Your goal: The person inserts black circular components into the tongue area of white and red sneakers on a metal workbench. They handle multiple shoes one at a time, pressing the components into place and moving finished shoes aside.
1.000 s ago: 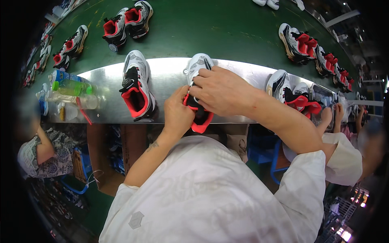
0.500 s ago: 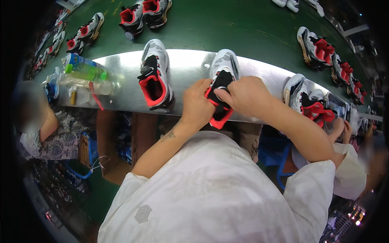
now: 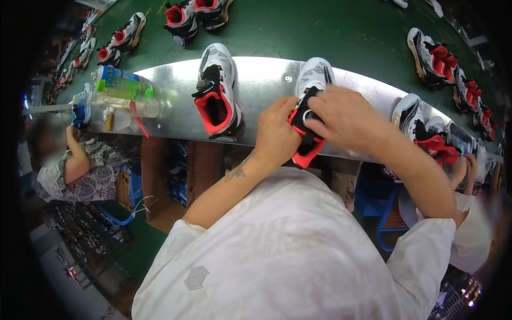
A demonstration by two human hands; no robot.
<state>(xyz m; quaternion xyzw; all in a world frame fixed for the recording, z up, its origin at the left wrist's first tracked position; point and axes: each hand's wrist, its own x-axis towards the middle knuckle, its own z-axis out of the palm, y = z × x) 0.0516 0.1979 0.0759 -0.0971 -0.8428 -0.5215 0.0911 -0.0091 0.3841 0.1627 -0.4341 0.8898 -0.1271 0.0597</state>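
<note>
Right now, the left hand (image 3: 276,128) keeps its grip pinched on the side of the white, black and red shoe (image 3: 314,73) at the metal tabletop's (image 3: 266,101) near edge, while the right hand (image 3: 346,114) curls over the tongue, its pinch hidden from telling. Left of a second shoe (image 3: 217,88) lie a green bottle (image 3: 124,89) and a clear bottle (image 3: 128,104), contents unclear; below, a cardboard box (image 3: 155,184) holds blurred blue things (image 3: 178,184).
</note>
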